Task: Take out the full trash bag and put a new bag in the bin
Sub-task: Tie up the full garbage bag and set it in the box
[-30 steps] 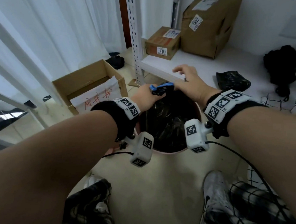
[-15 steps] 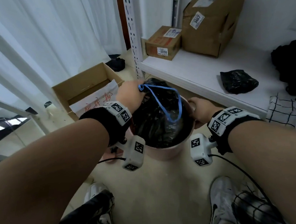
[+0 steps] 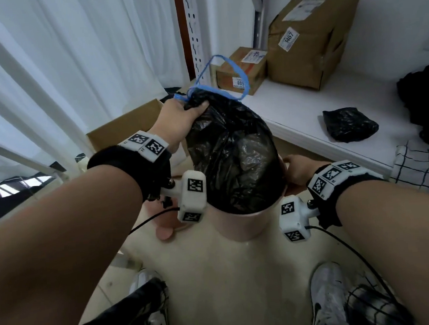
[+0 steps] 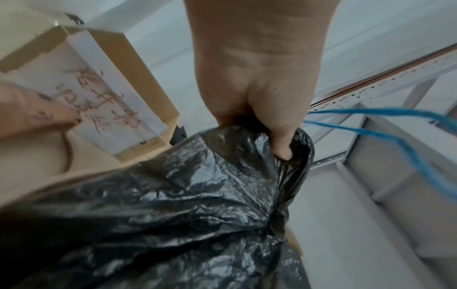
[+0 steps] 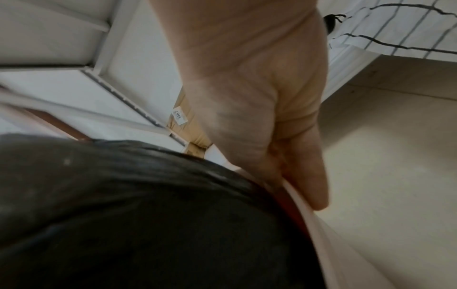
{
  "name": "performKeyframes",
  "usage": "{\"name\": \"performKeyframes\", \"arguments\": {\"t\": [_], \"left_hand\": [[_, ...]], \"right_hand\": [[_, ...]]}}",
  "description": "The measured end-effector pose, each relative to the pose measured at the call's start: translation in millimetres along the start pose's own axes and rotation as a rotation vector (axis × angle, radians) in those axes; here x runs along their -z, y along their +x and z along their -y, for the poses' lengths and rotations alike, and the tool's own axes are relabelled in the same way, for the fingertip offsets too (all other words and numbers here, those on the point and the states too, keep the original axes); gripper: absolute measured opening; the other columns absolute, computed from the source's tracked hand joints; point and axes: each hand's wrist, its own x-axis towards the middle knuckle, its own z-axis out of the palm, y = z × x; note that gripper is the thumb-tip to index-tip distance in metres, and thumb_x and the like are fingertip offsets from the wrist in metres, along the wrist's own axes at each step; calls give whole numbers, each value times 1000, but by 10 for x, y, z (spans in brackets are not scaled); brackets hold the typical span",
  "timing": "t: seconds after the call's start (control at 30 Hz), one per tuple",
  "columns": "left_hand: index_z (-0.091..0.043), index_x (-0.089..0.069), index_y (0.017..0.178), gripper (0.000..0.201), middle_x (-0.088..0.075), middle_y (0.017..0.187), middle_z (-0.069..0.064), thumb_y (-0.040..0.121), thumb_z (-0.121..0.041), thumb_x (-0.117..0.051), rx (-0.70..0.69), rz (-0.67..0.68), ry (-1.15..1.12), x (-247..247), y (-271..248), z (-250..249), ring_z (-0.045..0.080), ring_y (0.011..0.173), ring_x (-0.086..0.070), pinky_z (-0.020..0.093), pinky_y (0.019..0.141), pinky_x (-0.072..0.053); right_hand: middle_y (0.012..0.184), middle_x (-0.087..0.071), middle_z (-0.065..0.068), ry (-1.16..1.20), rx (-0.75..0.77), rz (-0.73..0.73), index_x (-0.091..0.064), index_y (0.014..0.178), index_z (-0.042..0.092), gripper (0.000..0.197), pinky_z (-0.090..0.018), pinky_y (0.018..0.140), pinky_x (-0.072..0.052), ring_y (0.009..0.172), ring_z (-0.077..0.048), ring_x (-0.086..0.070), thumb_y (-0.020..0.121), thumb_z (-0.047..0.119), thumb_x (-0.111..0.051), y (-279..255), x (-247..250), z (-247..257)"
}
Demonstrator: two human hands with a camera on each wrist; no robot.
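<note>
A full black trash bag (image 3: 235, 155) (image 4: 188, 211) (image 5: 138, 211) stands partly raised out of a pale pink bin (image 3: 238, 226) (image 5: 319, 230) on the floor. My left hand (image 3: 180, 119) (image 4: 262, 121) grips the bag's gathered neck from above; a blue drawstring loop (image 3: 237, 72) (image 4: 405, 140) sticks up beyond it. My right hand (image 3: 296, 168) (image 5: 291, 176) holds the bin's right rim, thumb inside and fingers outside. A folded black bag (image 3: 349, 125) lies on the white shelf (image 3: 296, 111).
An open cardboard box (image 3: 127, 125) (image 4: 103, 91) with a handwritten sheet stands on the floor at left. Two sealed boxes (image 3: 311, 38) sit on the shelf, and dark cloth (image 3: 422, 97) lies at its right. White curtains hang left. My shoes (image 3: 327, 296) are below.
My left hand has lifted the bag's neck higher, so more of the bag stands above the bin. My right hand dropped from the bag's top to the bin's rim and stays there.
</note>
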Motion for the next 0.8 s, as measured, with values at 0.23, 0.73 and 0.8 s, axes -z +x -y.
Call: {"name": "performKeyframes", "arguments": {"t": [0.23,0.73,0.8], "left_hand": [[-3,-68,101,19,-72,98,11,88,-16,-64,-88,71,-139,-168,-29,-437,26,95,-68,42,95,-53],[-2,-68,103,19,-71,101,14,89,-11,-57,-300,-132,77,744,31,-1341,24,93,-68,38,87,-55],[-1,-66,106,21,-70,104,17,91,-10,-55,-312,-139,88,890,158,-1330,26,95,-67,40,87,-54]], "right_hand": [[120,-60,-21,269,260,-355,-54,125,-4,38,-36,94,-42,109,-31,-57,98,19,-39,-231,533,350],[146,-26,-7,100,737,-401,-20,147,34,105,-39,116,-23,138,-28,-26,62,62,-74,-897,628,1888],[151,-18,-7,26,714,-299,-11,148,36,110,-38,114,-24,141,-29,-23,62,60,-75,-833,603,2076]]}}
